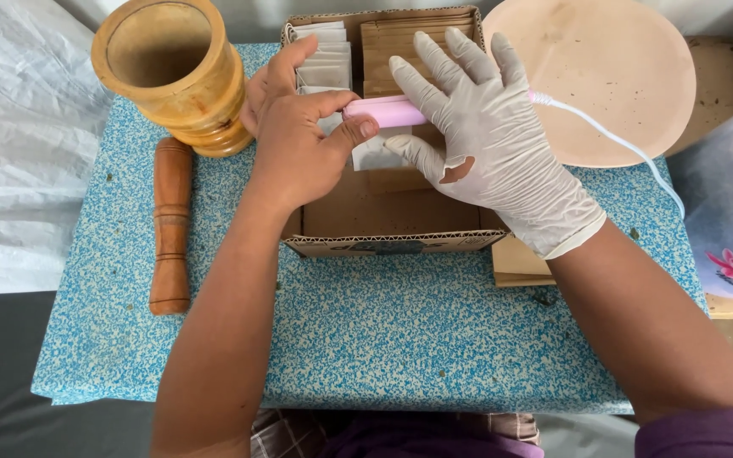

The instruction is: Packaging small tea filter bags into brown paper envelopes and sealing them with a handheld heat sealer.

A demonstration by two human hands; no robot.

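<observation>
Two forearms reach forward from the bottom edge and angle inward, so the hands meet near the upper middle of the view. The left hand point(294, 140) is bare, its back turned up, wrist bent slightly, fingers curled and pressing downward; the thumb stretches to the right with its nail showing, and the index finger lies just above it, the two pinched close together. The right hand point(485, 127) wears a thin, pale grey disposable glove, torn open near the base of the thumb and ending at the wrist. Its fingers are spread and stretched forward, palm down. Both forearms are bare; a purple sleeve covers the right upper arm.
</observation>
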